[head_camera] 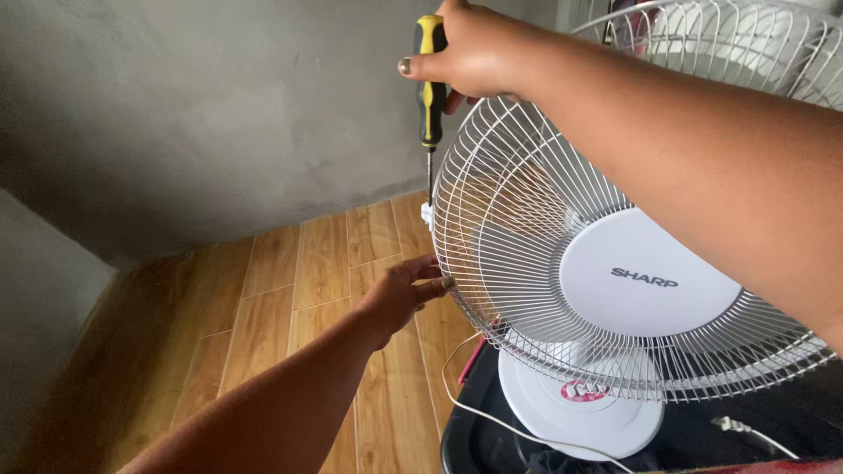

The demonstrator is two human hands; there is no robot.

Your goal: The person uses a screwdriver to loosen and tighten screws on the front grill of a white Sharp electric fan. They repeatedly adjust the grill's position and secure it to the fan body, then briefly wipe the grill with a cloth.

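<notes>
A white table fan with a wire guard (527, 228) and a round white centre cap (645, 276) stands tilted on its round base (580, 412). My right hand (470, 53) grips a yellow and black screwdriver (429, 83) held upright, its tip down at a small white clip (427, 213) on the guard's left rim. My left hand (404, 294) pinches the rim of the guard just below that clip. My right forearm crosses in front of the fan's upper right part.
The fan base rests on a black container (470, 421) with a white cord (492, 417) trailing over it. A second wire guard (738, 44) sits at top right. Wooden plank floor (290, 298) meets a grey wall (219, 114) behind.
</notes>
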